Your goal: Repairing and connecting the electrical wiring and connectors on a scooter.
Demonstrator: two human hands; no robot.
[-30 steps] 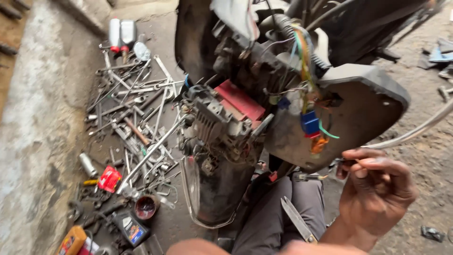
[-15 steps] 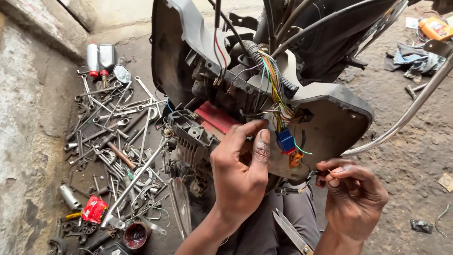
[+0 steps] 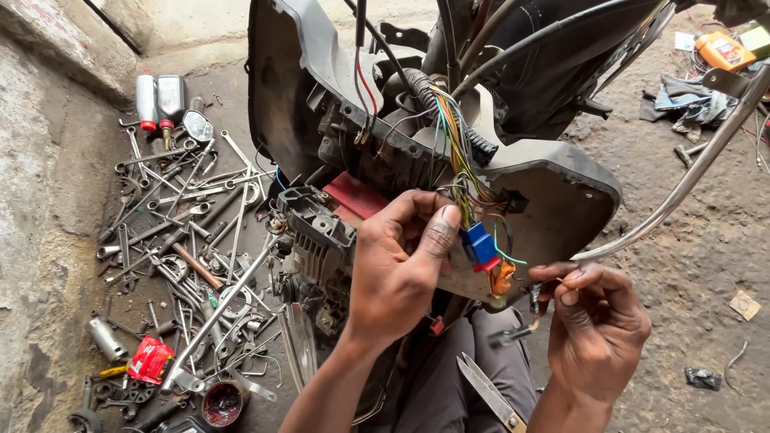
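Note:
My left hand (image 3: 401, 265) reaches up to a bundle of coloured wires (image 3: 457, 164) on a stripped scooter body, its thumb and fingers closed beside a blue plastic connector (image 3: 480, 244). The dark plastic panel (image 3: 553, 192) of the scooter sits right behind it. My right hand (image 3: 597, 321) is lower right, fingers pinched on a small dark wire end (image 3: 513, 333) under the panel. A pair of scissors (image 3: 491, 393) rests on my grey trousers between my arms.
Several spanners and other metal tools (image 3: 184, 232) lie scattered on the ground at left, with two oil bottles (image 3: 159, 98), a red packet (image 3: 149, 358) and a small tin (image 3: 222, 402). A concrete wall (image 3: 40, 200) runs along the left. A chrome bar (image 3: 682, 188) crosses right. Rags (image 3: 682, 100) lie far right.
My left hand came into view and rose to the wire bundle by the blue connector. The view shifted slightly rightwards, and my right hand stayed low at the panel's edge.

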